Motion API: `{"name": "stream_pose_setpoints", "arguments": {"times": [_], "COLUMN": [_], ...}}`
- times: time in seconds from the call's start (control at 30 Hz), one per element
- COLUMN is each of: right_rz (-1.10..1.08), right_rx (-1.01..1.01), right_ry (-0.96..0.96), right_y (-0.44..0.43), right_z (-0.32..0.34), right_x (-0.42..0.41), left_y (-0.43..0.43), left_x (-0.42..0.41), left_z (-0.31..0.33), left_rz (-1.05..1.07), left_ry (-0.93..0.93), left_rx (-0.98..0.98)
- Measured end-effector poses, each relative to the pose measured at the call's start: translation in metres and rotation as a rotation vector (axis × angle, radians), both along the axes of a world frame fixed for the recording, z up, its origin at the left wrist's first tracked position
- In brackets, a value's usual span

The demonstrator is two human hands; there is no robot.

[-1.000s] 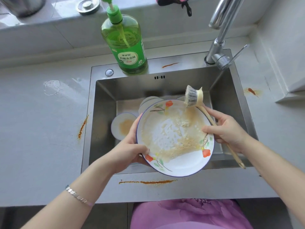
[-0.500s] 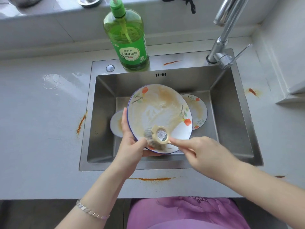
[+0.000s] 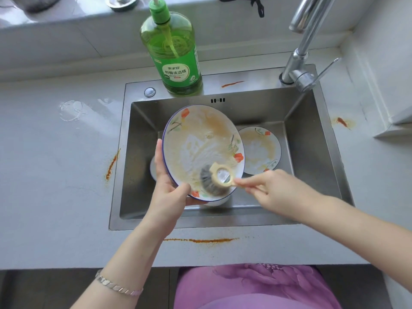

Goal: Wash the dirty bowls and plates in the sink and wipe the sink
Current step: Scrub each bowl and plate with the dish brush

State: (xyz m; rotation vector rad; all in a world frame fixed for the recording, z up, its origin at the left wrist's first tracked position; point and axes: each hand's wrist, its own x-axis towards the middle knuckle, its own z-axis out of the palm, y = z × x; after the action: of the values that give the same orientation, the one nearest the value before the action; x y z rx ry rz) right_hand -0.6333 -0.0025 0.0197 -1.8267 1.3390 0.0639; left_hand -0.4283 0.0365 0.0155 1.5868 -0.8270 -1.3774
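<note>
brush (image 3: 215,181) dropped onto plate (image 3: 200,139) — orange streaks (image 3: 200,240) mark the countertop (image 3: 55,175)

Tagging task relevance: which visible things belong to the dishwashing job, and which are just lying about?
Job: left hand, held plate, right hand, dish brush, second dirty plate, sink, soap bottle, tap.
Lying about: metal plug, dark container and black strap on the windowsill.

1 wide-angle view, from a camera worn on the person's head. It looks forward and steeply down at close range onto the sink (image 3: 245,222), which fills the middle of the frame. The window ledge (image 3: 66,25) runs along the top edge, the tap (image 3: 298,61) stands at upper right, and 2 forearms (image 3: 124,259) enter from the bottom.
</note>
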Motion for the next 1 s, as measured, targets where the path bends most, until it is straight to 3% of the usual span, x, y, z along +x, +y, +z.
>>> {"name": "stream_pose_setpoints", "arguments": {"times": [0.1, 0.27, 0.43, 0.57, 0.7, 0.87, 1.0], "right_rz": [0.061, 0.137, 0.077, 0.051, 0.101, 0.134, 0.252], "right_rx": [0.054, -0.006, 0.181, 0.116, 0.144, -0.092, -0.422], "right_ry": [-0.105, 0.179, -0.06, 0.047, -0.011, 0.272, 0.409], "right_y": [0.014, -0.006, 0.01, 0.004, 0.012, -0.016, -0.044], "right_z": [0.008, 0.004, -0.002, -0.006, -0.001, -0.003, -0.008], "right_x": [0.009, -0.018, -0.005, -0.013, -0.005, -0.018, -0.011], "left_y": [0.0, 0.001, 0.0, 0.0, 0.0, 0.002, 0.005], "left_x": [0.003, 0.008, 0.005, 0.008, 0.008, 0.01, 0.005], "left_z": [-0.004, -0.005, -0.007, -0.003, -0.002, 0.004, 0.007], "left_rz": [-0.003, -0.078, -0.062, -0.061, -0.018, -0.066, -0.158], "left_ry": [-0.031, -0.091, -0.081, -0.05, -0.024, 0.002, 0.081], "left_rx": [-0.032, -0.032, -0.002, 0.044, 0.104, 0.146, 0.238]}}
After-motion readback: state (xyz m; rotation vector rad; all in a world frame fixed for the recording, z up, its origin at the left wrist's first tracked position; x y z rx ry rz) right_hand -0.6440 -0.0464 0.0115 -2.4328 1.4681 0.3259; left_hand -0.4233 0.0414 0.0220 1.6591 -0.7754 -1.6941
